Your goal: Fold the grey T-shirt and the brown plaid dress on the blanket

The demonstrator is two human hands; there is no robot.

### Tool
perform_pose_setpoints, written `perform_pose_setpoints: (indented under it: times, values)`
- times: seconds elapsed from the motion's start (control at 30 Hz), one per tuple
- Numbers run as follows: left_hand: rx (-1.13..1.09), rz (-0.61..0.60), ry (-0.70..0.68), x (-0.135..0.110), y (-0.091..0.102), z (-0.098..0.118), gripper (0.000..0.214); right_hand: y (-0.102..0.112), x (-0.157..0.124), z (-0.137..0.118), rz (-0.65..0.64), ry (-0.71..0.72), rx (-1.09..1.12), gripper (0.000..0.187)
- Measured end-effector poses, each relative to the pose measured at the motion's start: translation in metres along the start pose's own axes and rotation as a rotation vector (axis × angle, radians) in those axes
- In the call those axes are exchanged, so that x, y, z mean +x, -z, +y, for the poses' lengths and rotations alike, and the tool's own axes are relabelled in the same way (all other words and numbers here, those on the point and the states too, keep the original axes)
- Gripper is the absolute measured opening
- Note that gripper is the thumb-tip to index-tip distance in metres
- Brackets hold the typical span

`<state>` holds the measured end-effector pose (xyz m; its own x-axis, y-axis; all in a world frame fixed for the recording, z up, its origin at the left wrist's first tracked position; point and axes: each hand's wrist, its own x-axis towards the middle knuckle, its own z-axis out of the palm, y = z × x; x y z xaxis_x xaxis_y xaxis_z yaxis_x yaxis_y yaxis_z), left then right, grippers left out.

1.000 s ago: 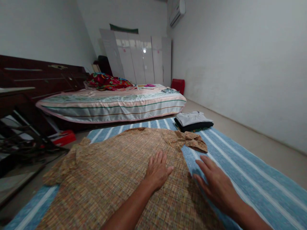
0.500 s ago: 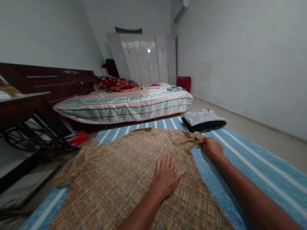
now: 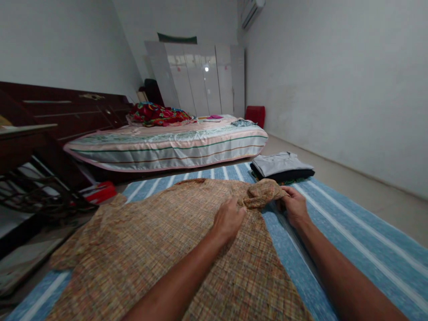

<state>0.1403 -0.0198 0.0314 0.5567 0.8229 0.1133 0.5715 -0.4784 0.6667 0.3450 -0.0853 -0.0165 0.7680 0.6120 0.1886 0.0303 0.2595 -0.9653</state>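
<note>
A tan checked garment point(image 3: 157, 240) lies spread flat on a blue mat with white stripes point(image 3: 337, 232). Its short sleeve point(image 3: 264, 192) on the right is bunched up between my two hands. My left hand point(image 3: 229, 219) is closed, pinching the cloth where the sleeve meets the body. My right hand point(image 3: 294, 204) is closed on the sleeve's outer end, just off the garment over the mat.
A small stack of folded clothes point(image 3: 281, 166) sits at the mat's far right corner. Beyond it a striped mattress point(image 3: 167, 145) lies on the floor with a bright blanket point(image 3: 155, 113). Dark wooden furniture point(image 3: 43, 133) stands left, a white wardrobe point(image 3: 197, 80) at the back, a bare wall right.
My right hand went from lying flat on the mat to gripping the sleeve. My left hand moved forward from lying flat on the garment and now pinches the cloth by the sleeve.
</note>
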Motion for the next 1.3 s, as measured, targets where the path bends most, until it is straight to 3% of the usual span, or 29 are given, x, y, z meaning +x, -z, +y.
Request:
perform_pose_setpoints:
  times: [0.07,0.2,0.33,0.47,0.57,0.73,0.9,1.03,1.3]
  values:
    - [-0.260,0.008,0.162,0.025,-0.004,0.010,0.020,-0.007,-0.003,-0.001,-0.043,-0.045,0.084,0.030]
    - [-0.489,-0.036,0.329,0.055,-0.020,0.025,0.032,-0.021,-0.009,-0.003,-0.124,-0.095,0.210,0.029]
    - [-0.671,-0.071,0.429,0.059,-0.031,0.029,0.037,-0.031,-0.017,-0.004,-0.234,-0.133,0.303,0.030]
    - [-0.762,-0.039,0.468,0.057,-0.033,0.027,0.023,-0.036,-0.024,-0.004,-0.335,-0.160,0.317,0.029]
    - [-0.771,0.012,0.470,0.059,-0.032,0.025,0.014,-0.037,-0.026,-0.003,-0.359,-0.142,0.239,0.030]
    - [-0.782,0.057,0.422,0.056,-0.029,0.027,0.009,-0.039,-0.026,0.004,-0.291,0.073,-0.103,0.028]
    - [-0.844,-0.061,0.338,0.048,-0.028,0.032,0.015,-0.037,-0.024,0.005,-0.194,0.162,-0.275,0.028]
    - [-0.841,-0.105,0.290,0.046,-0.030,0.032,0.015,-0.035,-0.025,0.004,-0.124,0.148,-0.470,0.030]
    - [-0.700,0.090,0.265,0.050,-0.035,0.028,0.016,-0.039,-0.021,0.007,-0.267,0.173,-0.251,0.038]
